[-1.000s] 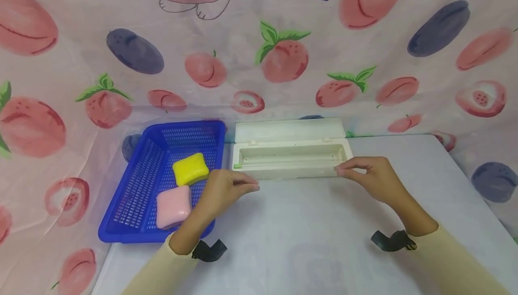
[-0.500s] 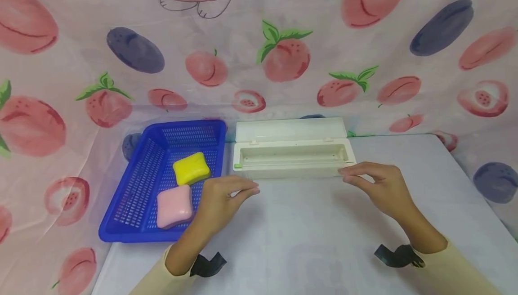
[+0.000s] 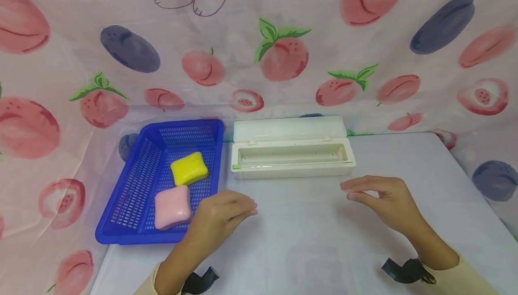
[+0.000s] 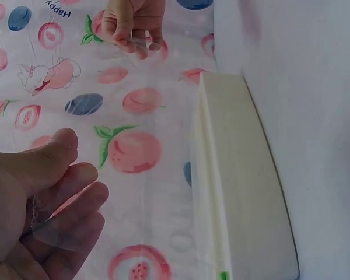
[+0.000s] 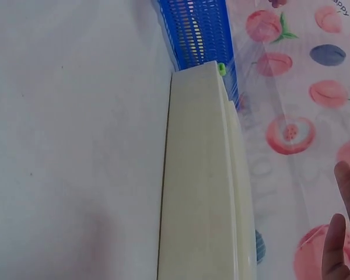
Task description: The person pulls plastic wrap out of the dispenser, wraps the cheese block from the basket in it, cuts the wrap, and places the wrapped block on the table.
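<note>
A sheet of clear cling film [image 4: 52, 227] stretches between my two hands, faintly visible in the left wrist view. My left hand [image 3: 220, 216] pinches one side of it, thumb against fingers, just right of the blue basket. Its other side is pinched by my right hand [image 3: 384, 200], in front of the box's right end. Behind both hands stands a long white cling film dispenser [image 3: 293, 171], its lid [image 3: 289, 129] tilted up and back. A small green cutter slider [image 3: 236, 167] sits at the left end of its front edge. In the head view the film barely shows.
On the left lies a blue plastic basket [image 3: 121, 236] holding a yellow sponge [image 3: 189, 169] and a pink sponge [image 3: 173, 207]. A white cloth covers the table [image 3: 307, 250]. Fruit-printed cloth [image 3: 226, 38] hangs behind.
Both hands have drawn back from the dispenser toward the body, side by side and still pinching. The right hand has come away from the box's front right corner. The dispenser stays put.
</note>
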Demonstrator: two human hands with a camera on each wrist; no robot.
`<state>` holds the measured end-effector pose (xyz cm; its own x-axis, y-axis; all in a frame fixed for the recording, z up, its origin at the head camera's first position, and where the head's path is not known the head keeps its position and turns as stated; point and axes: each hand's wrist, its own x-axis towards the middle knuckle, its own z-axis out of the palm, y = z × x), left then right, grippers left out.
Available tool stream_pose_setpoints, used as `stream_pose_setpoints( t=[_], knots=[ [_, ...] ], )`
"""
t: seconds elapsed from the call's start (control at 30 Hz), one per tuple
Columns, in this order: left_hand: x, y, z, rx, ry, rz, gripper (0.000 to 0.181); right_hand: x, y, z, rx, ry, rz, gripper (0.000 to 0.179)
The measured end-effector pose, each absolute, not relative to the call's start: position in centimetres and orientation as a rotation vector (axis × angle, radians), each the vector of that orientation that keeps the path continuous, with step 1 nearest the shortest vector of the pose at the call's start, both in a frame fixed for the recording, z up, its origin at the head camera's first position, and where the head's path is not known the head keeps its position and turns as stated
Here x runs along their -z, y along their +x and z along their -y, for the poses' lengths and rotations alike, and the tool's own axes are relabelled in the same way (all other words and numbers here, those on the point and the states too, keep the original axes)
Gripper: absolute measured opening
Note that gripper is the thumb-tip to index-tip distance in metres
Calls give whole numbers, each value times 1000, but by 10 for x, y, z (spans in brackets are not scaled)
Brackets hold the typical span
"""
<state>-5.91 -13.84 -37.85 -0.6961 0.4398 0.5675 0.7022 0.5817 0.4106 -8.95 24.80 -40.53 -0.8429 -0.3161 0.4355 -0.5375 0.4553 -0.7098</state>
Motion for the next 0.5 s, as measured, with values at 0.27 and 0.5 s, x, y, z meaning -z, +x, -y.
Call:
stream_pose_setpoints(
  t=[0.27,0.5],
  knots=[
    [380,-57,141,921,-979,2313,14,405,-80,-249,-1298,769,2461,37],
    [376,-55,141,960,-1009,2220,9,397,-75,-251,-1293,807,2415,43]
  ],
)
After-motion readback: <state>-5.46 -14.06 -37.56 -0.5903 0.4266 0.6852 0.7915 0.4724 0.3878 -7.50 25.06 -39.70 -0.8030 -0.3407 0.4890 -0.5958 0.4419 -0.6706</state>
